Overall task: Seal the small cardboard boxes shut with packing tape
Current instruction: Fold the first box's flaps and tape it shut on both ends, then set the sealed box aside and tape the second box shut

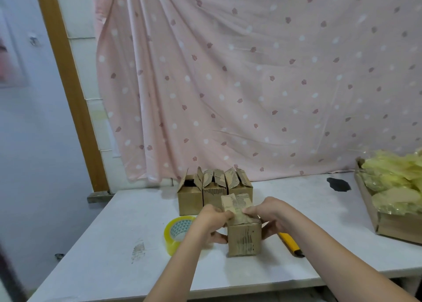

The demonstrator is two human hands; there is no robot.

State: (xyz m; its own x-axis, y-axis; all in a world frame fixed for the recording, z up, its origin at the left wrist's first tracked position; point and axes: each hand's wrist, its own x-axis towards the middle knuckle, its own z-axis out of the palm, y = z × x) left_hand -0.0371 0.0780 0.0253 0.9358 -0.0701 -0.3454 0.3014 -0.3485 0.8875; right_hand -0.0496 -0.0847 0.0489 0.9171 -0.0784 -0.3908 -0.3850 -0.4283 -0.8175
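A small cardboard box stands near the front of the white table. My left hand grips its left side, fingers curled over the top flaps and thumb low on the side. My right hand grips the right side the same way, fingers on the top flaps. One flap still stands up at the back. A roll of clear yellowish packing tape lies just left of my left hand. Three more small boxes with open flaps stand in a row behind.
A yellow utility knife lies on the table right of the held box, partly under my right forearm. A cardboard tray of yellow plastic bags sits at the right edge. A pink patterned curtain hangs behind the table.
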